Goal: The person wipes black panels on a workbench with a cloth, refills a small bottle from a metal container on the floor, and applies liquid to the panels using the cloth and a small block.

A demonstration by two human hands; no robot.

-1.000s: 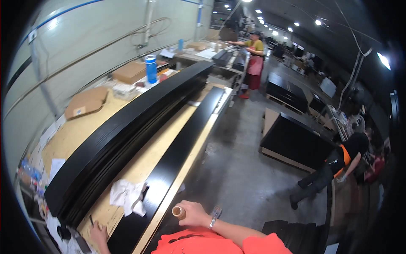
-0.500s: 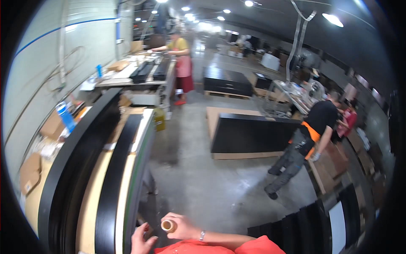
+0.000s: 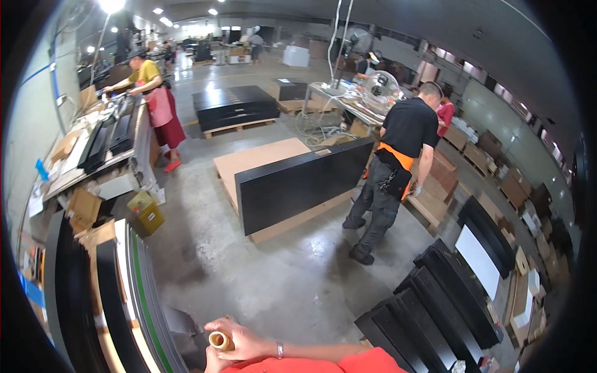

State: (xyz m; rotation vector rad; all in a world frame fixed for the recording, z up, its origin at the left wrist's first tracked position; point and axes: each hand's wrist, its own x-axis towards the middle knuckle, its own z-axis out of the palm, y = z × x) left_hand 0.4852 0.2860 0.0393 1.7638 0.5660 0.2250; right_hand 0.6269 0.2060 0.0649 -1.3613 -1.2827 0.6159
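At the bottom of the head view, my right hand (image 3: 245,342), with a bracelet at the wrist, is closed around a small tan roll (image 3: 219,340) with a hollow core. Its round open end faces up. My left hand (image 3: 213,362) is right below the roll, close against my right hand. Most of its fingers are hidden, so whether it grips the roll does not show. To the left of my hands is a workbench (image 3: 144,298) with a green edge strip, bearing long black panels (image 3: 113,311).
A large black panel (image 3: 298,186) stands on edge on a pallet ahead, beside a person (image 3: 404,143) in an orange waist belt. Black boards (image 3: 429,304) are stacked at the lower right. Another person (image 3: 155,99) works at the far-left table. A yellow container (image 3: 146,214) stands beyond my bench.
My view has swung to the right, so the bench now sits farther left. My left hand, earlier apart with its thumb spread, has come together with my right hand at the roll.
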